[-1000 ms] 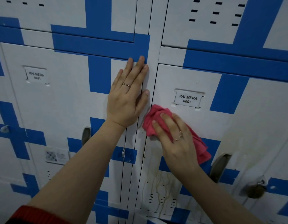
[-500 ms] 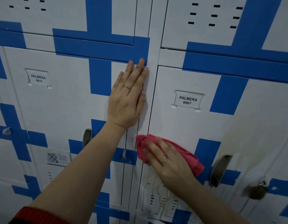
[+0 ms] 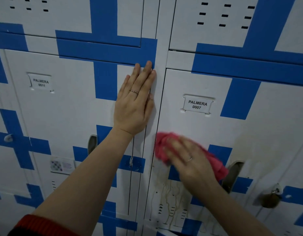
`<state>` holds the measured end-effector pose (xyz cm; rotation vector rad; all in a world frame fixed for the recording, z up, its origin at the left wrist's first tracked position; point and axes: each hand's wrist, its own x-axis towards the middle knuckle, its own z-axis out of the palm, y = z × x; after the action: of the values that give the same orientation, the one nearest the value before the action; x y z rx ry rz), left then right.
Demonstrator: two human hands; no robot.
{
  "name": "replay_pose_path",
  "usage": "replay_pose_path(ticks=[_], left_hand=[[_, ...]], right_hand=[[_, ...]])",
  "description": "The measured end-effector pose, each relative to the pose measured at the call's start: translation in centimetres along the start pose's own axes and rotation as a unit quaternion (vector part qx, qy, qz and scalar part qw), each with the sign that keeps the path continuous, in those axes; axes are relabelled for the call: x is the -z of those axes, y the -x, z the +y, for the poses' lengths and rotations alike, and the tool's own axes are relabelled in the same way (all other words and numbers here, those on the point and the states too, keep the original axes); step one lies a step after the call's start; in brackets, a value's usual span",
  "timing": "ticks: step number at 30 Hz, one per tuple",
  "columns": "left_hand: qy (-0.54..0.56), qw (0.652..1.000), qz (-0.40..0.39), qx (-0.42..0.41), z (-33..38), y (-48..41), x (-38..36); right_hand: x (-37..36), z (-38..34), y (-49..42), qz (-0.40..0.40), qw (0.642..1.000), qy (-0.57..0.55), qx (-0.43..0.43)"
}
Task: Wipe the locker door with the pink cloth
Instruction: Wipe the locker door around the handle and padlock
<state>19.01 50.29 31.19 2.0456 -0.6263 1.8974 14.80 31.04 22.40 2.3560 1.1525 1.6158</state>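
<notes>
1. The left hand (image 3: 134, 103) lies flat and released against the neighbouring white metal door labelled "PALMERA 0011" (image 3: 62, 103), to the left of the white-and-blue metal locker door labelled "PALMERA 0007" (image 3: 195, 86). Its fingers are straight and close together, pointing up, with the fingertips reaching a blue painted band. A thin ring sits on one finger, and the bare forearm runs down to a red knitted cuff (image 3: 33, 225) at the lower left corner.
2. The right hand (image 3: 189, 160) is pressed palm-down on the crumpled pink cloth (image 3: 164, 147), pinning it against the 0007 door just below the label plate (image 3: 197, 105) and near the door's left edge. The fingers are spread over the cloth rather than curled around it.
3. The right hand and the cloth are blurred, so the finger outlines and the cloth's weave are hard to make out. The hand covers the middle of the cloth; pink folds show to its left and at its lower right.
4. Brownish drip stains (image 3: 171, 198) run down the 0007 door under the cloth, across small vent slots.
5. A recessed grey handle (image 3: 232, 176) sits to the right of the cloth, partly hidden by it. Further right hangs a dull brass padlock (image 3: 270, 200).
6. The doors are smooth painted sheet metal with broad blue stripes.
</notes>
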Motion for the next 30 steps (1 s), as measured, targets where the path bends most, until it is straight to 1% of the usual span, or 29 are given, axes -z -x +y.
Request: replay_pose_path(ticks=[2, 3, 4, 5, 7, 8, 9, 10, 11, 12, 13, 14, 15, 17, 18, 19, 20, 21, 22, 23, 24, 25, 26, 27, 28, 29, 30], left_hand=[[-0.006, 1.000, 0.000, 0.005, 0.2, -0.2, -0.1], [-0.008, 1.000, 0.005, 0.008, 0.2, -0.2, -0.1], [-0.007, 1.000, 0.013, 0.009, 0.4, -0.3, -0.2], [-0.004, 1.000, 0.021, 0.012, 0.6, -0.4, -0.2], [0.007, 0.999, 0.030, 0.016, 1.3, -0.5, -0.4], [0.010, 0.999, 0.029, 0.013, 1.7, -0.6, -0.4], [0.010, 1.000, 0.026, 0.006, 2.2, -0.7, -0.5], [0.011, 1.000, 0.023, -0.004, 2.7, -0.8, -0.5], [0.013, 1.000, 0.021, -0.012, 3.1, -1.1, -0.5], [0.016, 0.999, 0.022, -0.018, 3.5, -1.5, -0.6], [0.018, 0.999, 0.024, -0.019, 3.8, -1.8, -0.8], [0.021, 0.999, 0.024, -0.017, 3.9, -2.0, -0.9], [0.023, 0.999, 0.025, -0.011, 4.0, -2.2, -1.2], [0.026, 0.999, 0.023, 0.007, 3.9, -1.9, -1.6], [0.027, 0.999, 0.022, 0.014, 3.8, -1.6, -1.7], [0.027, 0.999, 0.023, 0.017, 3.8, -1.4, -1.9], [0.027, 0.999, 0.023, 0.020, 3.7, -1.3, -2.0], [0.026, 0.999, 0.024, 0.021, 3.7, -1.2, -2.0], [0.023, 0.999, 0.025, 0.023, 3.7, -1.2, -2.0], [0.019, 0.999, 0.026, 0.025, 3.8, -1.3, -2.0], [0.016, 0.999, 0.026, 0.024, 3.8, -1.3, -2.0], [0.011, 0.999, 0.026, 0.023, 3.9, -1.3, -2.1], [0.008, 0.999, 0.026, 0.022, 3.8, -1.3, -2.0], [0.005, 0.999, 0.024, 0.021, 3.8, -1.2, -2.0], [0.001, 1.000, 0.023, 0.019, 3.8, -1.1, -2.0], [-0.003, 1.000, 0.024, 0.019, 3.8, -1.1, -2.1], [-0.006, 1.000, 0.024, 0.018, 3.8, -1.1, -2.0]], right_hand=[[0.8, 1.3, -1.5, 0.071, 0.992, 0.006, -0.108], [0.8, 1.3, -1.9, 0.097, 0.985, 0.007, -0.145], [0.8, 1.0, -1.9, 0.104, 0.983, 0.017, -0.152], [0.6, 0.5, -1.5, 0.090, 0.987, 0.022, -0.129], [0.5, 0.4, 0.2, 0.022, 0.999, 0.011, -0.026], [0.7, 1.1, 0.8, 0.011, 1.000, 0.004, -0.005], [1.1, 2.1, 0.8, 0.023, 0.999, -0.020, -0.040], [1.6, 3.0, 0.5, 0.050, 0.990, -0.060, -0.121], [2.0, 4.0, 0.2, 0.084, 0.973, -0.081, -0.200], [2.4, 4.6, -0.4, 0.124, 0.956, -0.074, -0.257], [2.6, 4.5, -0.7, 0.143, 0.953, -0.027, -0.267], [2.4, 4.2, -0.5, 0.143, 0.961, 0.005, -0.236], [2.1, 3.9, 0.2, 0.127, 0.975, 0.020, -0.181], [2.0, 3.9, 1.6, 0.063, 0.996, 0.025, -0.051], [2.3, 4.4, 1.9, 0.045, 0.998, 0.027, -0.028], [2.6, 5.2, 1.8, 0.054, 0.997, 0.035, -0.047], [2.8, 5.6, 1.3, 0.083, 0.991, 0.032, -0.102], [3.0, 5.6, 0.6, 0.118, 0.978, 0.024, -0.168], [3.0, 5.2, -0.2, 0.145, 0.966, 0.019, -0.216], [2.8, 4.5, -0.8, 0.155, 0.962, 0.023, -0.224], [2.4, 3.7, -0.8, 0.144, 0.970, 0.024, -0.196], [1.9, 3.0, -0.5, 0.114, 0.984, 0.018, -0.136], [1.5, 2.6, 0.0, 0.067, 0.996, 0.005, -0.063], [1.3, 2.6, 0.6, 0.027, 1.000, -0.003, -0.009], [1.4, 3.1, 0.7, 0.016, 1.000, -0.009, 0.008], [1.6, 3.7, 0.6, 0.033, 0.999, -0.010, -0.017], [1.9, 4.3, 0.4, 0.071, 0.995, -0.008, -0.075]])
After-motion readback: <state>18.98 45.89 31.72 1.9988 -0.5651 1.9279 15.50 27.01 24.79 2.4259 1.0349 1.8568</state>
